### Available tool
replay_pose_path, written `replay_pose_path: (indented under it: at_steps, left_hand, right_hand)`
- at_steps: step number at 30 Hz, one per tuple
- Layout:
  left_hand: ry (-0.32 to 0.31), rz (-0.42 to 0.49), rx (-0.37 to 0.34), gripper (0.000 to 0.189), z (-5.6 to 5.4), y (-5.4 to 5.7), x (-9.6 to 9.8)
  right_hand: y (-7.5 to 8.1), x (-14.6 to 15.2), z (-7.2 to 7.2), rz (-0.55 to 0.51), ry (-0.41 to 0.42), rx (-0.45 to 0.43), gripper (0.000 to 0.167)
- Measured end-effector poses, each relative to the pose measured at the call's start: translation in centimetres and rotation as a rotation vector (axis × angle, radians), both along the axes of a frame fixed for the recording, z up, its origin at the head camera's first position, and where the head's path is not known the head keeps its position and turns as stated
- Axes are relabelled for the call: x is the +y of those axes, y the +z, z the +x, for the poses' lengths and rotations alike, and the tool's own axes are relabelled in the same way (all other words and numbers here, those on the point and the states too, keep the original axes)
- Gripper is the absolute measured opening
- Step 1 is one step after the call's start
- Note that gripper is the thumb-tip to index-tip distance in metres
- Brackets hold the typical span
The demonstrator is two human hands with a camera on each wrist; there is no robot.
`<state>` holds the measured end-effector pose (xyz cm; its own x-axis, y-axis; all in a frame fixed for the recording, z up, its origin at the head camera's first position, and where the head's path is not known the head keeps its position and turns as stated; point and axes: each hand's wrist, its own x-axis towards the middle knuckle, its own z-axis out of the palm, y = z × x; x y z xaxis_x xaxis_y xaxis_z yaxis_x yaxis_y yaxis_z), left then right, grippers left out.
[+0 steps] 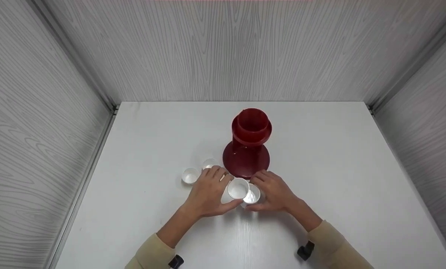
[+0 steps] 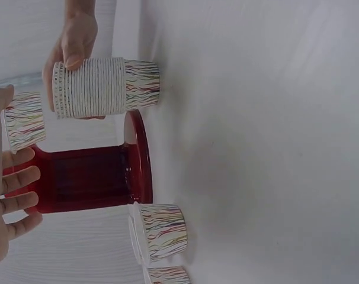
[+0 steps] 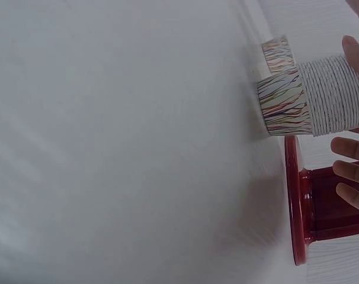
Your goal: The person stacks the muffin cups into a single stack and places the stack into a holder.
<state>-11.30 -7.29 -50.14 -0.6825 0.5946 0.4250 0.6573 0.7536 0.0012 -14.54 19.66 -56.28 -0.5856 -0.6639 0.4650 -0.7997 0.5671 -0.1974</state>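
My left hand (image 1: 208, 192) pinches a single small paper cup (image 1: 238, 188) between thumb and fingers. In the left wrist view this cup (image 2: 25, 121), white with wavy coloured lines, is held up off the table. Beside it, my right hand (image 1: 277, 192) grips a tall nested stack of the same paper cups (image 2: 93, 89) near its rimmed upper end. The stack (image 3: 330, 97) is upright, its lowest cup right at the tabletop. From above, the held cup partly overlaps the stack's open top.
Just beyond the hands stands a red plastic holder (image 1: 246, 164) with a round base and a cup-shaped top. Left of it, two more paper cups, one nearer (image 1: 190, 175) and one farther (image 1: 209, 163), stand apart on the white table (image 1: 320, 149). Grey wood-grain panels (image 1: 237, 52) enclose the table.
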Motion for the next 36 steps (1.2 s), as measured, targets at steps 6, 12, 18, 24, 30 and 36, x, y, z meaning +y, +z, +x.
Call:
replay_pose_path:
  at_steps: [6, 12, 18, 24, 30, 36]
  left_hand:
    - [-0.018, 0.02, 0.02, 0.062, -0.1, -0.6, 1.0]
    - [-0.036, 0.018, 0.037, 0.065, -0.2, -0.8, 1.9]
    - [-0.056, 0.012, 0.036, 0.067, -0.3, -1.0, 2.6]
    - [-0.055, 0.011, 0.03, 0.067, -0.4, -1.3, 2.8]
    - [-0.045, -0.004, 0.038, 0.067, -0.4, -1.6, 3.0]
    - [-0.046, -0.013, 0.028, 0.067, -0.4, -2.2, 3.0]
  right_hand:
    - [0.1, 0.1, 0.0, 0.013, -0.001, 0.026, 0.071]
    - [0.2, 0.2, -0.1, -0.003, 0.009, 0.016, 0.075]
    - [0.0, 0.1, -0.1, -0.011, 0.007, -0.003, 0.071]
    - [-0.2, 0.0, 0.0, -0.021, -0.003, -0.002, 0.067]
    - [-0.1, 0.0, 0.0, -0.01, -0.005, -0.016, 0.065]
    - [0.1, 0.0, 0.1, 0.006, -0.019, -0.016, 0.068]
